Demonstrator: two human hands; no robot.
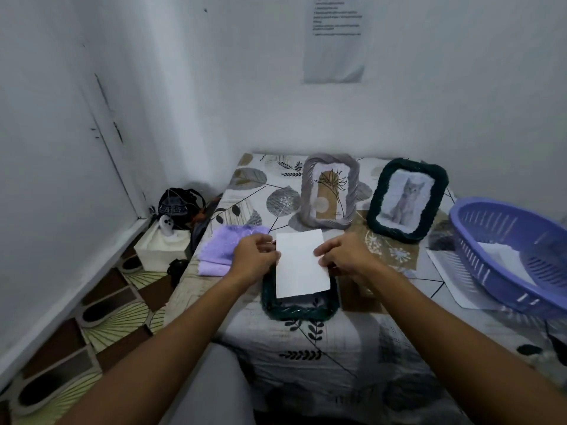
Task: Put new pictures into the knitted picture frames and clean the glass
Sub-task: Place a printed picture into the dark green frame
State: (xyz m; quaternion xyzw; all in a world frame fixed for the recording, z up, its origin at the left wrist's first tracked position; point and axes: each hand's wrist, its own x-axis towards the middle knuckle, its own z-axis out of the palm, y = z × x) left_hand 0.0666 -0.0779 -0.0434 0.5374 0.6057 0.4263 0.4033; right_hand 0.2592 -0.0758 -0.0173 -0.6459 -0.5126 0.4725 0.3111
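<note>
Both hands are being used on one white sheet point(302, 263): the left hand point(254, 259) is pinching its left edge, and the right hand point(343, 256) is pinching its right edge, so each grip is clamped on the paper. The sheet is being held over a dark green knitted frame point(299, 308) lying flat on the patterned counter point(337, 348), close to the person at about 6 o'clock of the work area. Whether the paper is being slid in or lifted out cannot be told.

As a judgement, the task is being carried through its middle. At 12 o'clock a grey knitted frame point(329, 191) is standing with a plant picture, and at 2 o'clock a second green frame point(408, 200) is standing with a cat picture; both appear filled. Glass cleaning is probably still being awaited, since the purple cloth point(224, 250) is lying folded at 9 o'clock, untouched. More paper is lying in the purple basket point(515, 253) at 3 o'clock.
</note>
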